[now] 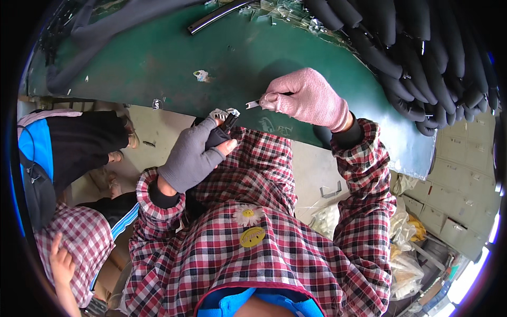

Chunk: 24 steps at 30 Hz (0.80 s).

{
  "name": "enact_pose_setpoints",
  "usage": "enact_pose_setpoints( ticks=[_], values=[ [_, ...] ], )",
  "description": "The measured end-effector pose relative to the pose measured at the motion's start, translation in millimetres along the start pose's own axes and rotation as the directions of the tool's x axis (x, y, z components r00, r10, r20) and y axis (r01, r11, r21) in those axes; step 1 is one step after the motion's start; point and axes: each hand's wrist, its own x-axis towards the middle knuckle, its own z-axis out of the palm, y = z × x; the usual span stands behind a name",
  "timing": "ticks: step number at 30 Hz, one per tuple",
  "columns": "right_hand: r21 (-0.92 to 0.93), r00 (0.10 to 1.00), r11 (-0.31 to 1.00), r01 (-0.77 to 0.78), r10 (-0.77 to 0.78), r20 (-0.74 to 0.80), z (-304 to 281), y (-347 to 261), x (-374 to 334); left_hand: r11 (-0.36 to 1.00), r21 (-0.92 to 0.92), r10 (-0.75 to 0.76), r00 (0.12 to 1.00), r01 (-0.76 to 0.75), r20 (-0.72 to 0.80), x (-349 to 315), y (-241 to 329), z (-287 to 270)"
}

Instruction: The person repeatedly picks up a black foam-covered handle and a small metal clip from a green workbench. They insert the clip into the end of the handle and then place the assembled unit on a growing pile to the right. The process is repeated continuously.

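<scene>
My left hand [196, 153], in a grey glove with bare fingertips, is closed around a dark tube-like piece [229, 122] at the table's near edge. A pale, crumpled scrap or wrapping [218, 113] shows by the thumb and the end of that piece. To the right, my right hand [303, 99], in a pink glove, pinches a small silvery-white strip [252, 104] with a notched tip. The strip points left towards the dark piece, and a gap stays between them. The lower part of the dark piece is hidden behind my left fingers.
On the green table [158, 63] lie a black curved strip [219, 16] and clear plastic scraps [274, 10] at the back. Many black foam-covered tubes [422, 58] pile up at the right. A person in a checked garment [74, 232] is close by on the left.
</scene>
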Motion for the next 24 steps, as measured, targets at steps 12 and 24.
enact_pose_setpoints(
  ticks=[12,24],
  values=[
    [-0.288,0.963,0.954,0.081,-0.001,0.269,-9,-18,26,0.998,0.063,-0.002,1.0,0.003,-0.015,-8,2,7],
    [-0.398,0.959,0.912,0.102,0.015,0.282,-2,-28,36,0.989,0.123,0.096,0.993,-0.086,-0.07,-9,-7,12]
  ],
)
